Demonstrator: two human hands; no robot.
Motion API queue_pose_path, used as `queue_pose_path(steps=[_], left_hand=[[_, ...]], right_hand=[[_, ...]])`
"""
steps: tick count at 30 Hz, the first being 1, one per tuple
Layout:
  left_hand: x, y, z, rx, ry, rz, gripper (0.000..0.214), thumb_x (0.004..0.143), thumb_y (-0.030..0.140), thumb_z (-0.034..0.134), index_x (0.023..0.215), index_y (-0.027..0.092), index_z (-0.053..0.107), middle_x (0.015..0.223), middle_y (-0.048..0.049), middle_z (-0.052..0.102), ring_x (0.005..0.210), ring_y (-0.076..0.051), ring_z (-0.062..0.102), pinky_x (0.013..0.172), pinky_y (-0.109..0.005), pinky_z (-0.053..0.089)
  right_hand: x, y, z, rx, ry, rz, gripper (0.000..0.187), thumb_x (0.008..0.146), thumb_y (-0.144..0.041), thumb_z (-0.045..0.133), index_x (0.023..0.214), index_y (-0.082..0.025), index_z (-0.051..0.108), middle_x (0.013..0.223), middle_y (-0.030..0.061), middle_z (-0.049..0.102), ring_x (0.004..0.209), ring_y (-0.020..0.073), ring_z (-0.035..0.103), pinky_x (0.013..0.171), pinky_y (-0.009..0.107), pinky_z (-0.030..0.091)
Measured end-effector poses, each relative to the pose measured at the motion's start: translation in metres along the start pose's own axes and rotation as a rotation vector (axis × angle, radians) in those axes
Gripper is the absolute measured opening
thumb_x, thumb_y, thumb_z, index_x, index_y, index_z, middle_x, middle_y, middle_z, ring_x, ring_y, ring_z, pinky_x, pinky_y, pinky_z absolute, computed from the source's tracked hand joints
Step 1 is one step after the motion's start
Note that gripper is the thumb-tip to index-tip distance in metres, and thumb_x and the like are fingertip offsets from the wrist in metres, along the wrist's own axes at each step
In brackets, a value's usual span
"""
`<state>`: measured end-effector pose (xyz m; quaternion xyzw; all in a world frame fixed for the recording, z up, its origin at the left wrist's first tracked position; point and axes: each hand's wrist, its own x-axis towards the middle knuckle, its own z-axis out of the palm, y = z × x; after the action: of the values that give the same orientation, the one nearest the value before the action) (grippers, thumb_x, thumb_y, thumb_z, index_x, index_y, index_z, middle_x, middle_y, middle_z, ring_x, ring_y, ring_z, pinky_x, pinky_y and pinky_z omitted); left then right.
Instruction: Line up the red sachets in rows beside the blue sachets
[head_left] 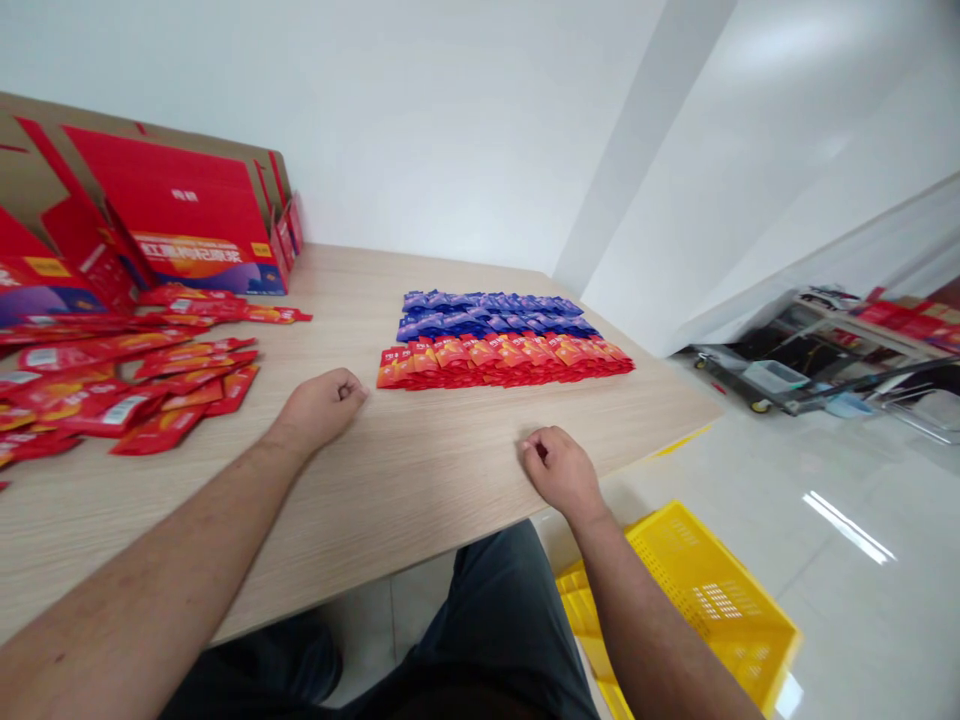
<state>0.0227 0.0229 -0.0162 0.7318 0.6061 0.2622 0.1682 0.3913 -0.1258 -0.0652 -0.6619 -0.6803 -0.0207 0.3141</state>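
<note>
My left hand (322, 410) rests in a loose fist on the light wood-grain table (405, 500), touching nothing but the tabletop. Just right of it lies a neat block of red-orange sachets (502, 362), in overlapping rows. Behind those sit overlapping rows of blue-purple sachets (495, 315). My right hand (561, 472) sits near the table's front edge with curled fingers and holds nothing. A loose heap of long red sachets (127, 385) is spread across the table's left side, beyond my left hand.
Red printed cardboard boxes (180, 190) stand flattened or half-folded at the back left, against the white wall (405, 120). A yellow plastic crate (712, 590) sits on the floor below my right arm. A wheeled cart (780, 378) stands at the far right.
</note>
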Motion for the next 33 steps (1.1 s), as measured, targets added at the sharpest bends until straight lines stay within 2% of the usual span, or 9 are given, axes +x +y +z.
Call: queue_pose_path(steps=[3, 6, 10, 15, 21, 28, 31, 33], left_hand=[[0.001, -0.001, 0.0, 0.0, 0.001, 0.0, 0.025, 0.083, 0.048, 0.053, 0.079, 0.025, 0.062, 0.074, -0.0039, 0.069, 0.072, -0.025, 0.062, 0.069, -0.034, 0.045], [0.001, 0.0, 0.0, 0.016, -0.002, -0.004, 0.025, 0.082, 0.048, 0.053, 0.08, 0.025, 0.063, 0.072, -0.0034, 0.067, 0.071, -0.024, 0.06, 0.069, -0.034, 0.046], [0.0, 0.001, -0.001, 0.019, -0.018, -0.014, 0.026, 0.083, 0.049, 0.053, 0.079, 0.025, 0.063, 0.072, -0.003, 0.066, 0.071, -0.024, 0.06, 0.069, -0.034, 0.045], [-0.001, 0.001, -0.001, -0.009, -0.015, -0.013, 0.025, 0.083, 0.047, 0.054, 0.079, 0.025, 0.063, 0.07, -0.0017, 0.066, 0.068, -0.022, 0.059, 0.067, -0.033, 0.044], [-0.001, -0.002, 0.0, -0.014, -0.025, -0.012, 0.025, 0.083, 0.047, 0.055, 0.079, 0.025, 0.064, 0.069, -0.0007, 0.064, 0.066, -0.022, 0.059, 0.067, -0.033, 0.045], [-0.001, 0.0, 0.0, -0.004, -0.05, -0.009, 0.025, 0.082, 0.047, 0.054, 0.08, 0.025, 0.063, 0.07, -0.0011, 0.064, 0.067, -0.022, 0.06, 0.068, -0.034, 0.044], [0.0, 0.0, 0.0, -0.015, -0.047, -0.001, 0.024, 0.082, 0.047, 0.053, 0.079, 0.025, 0.062, 0.069, -0.001, 0.064, 0.067, -0.022, 0.059, 0.067, -0.034, 0.044], [0.0, -0.001, 0.001, -0.022, -0.043, 0.004, 0.024, 0.082, 0.047, 0.053, 0.078, 0.025, 0.062, 0.069, -0.001, 0.064, 0.066, -0.022, 0.059, 0.067, -0.034, 0.045]], right_hand=[[0.011, 0.006, 0.001, 0.13, 0.026, 0.034, 0.02, 0.096, -0.036, 0.057, 0.096, -0.022, 0.071, 0.087, 0.0065, 0.071, 0.081, 0.0228, 0.065, 0.08, 0.036, 0.052], [0.036, 0.01, 0.004, 0.188, 0.045, 0.066, 0.037, 0.091, -0.035, 0.059, 0.121, -0.018, 0.073, 0.091, 0.0073, 0.073, 0.082, 0.0237, 0.066, 0.085, 0.039, 0.055], [0.076, 0.009, 0.013, 0.196, 0.001, 0.128, 0.063, 0.087, -0.029, 0.06, 0.148, -0.011, 0.062, 0.092, 0.0077, 0.075, 0.084, 0.0249, 0.068, 0.091, 0.041, 0.056], [0.103, 0.006, 0.027, 0.211, -0.051, 0.195, 0.078, 0.086, -0.024, 0.058, 0.161, -0.007, 0.048, 0.092, 0.0078, 0.076, 0.088, 0.025, 0.07, 0.092, 0.039, 0.055], [0.104, 0.009, 0.037, 0.255, -0.094, 0.204, 0.083, 0.083, -0.024, 0.062, 0.162, -0.005, 0.045, 0.089, 0.006, 0.076, 0.087, 0.0248, 0.07, 0.092, 0.039, 0.055], [0.098, 0.014, 0.043, 0.33, -0.081, 0.122, 0.073, 0.082, -0.029, 0.064, 0.153, -0.012, 0.056, 0.088, 0.0033, 0.073, 0.08, 0.023, 0.067, 0.089, 0.04, 0.056], [0.093, 0.015, 0.042, 0.339, -0.041, 0.104, 0.062, 0.083, -0.032, 0.064, 0.143, -0.015, 0.062, 0.085, 0.0024, 0.072, 0.077, 0.0228, 0.066, 0.084, 0.04, 0.055], [0.088, 0.016, 0.039, 0.331, -0.027, 0.096, 0.046, 0.085, -0.036, 0.061, 0.126, -0.018, 0.07, 0.083, 0.003, 0.071, 0.076, 0.0231, 0.065, 0.08, 0.039, 0.054]])
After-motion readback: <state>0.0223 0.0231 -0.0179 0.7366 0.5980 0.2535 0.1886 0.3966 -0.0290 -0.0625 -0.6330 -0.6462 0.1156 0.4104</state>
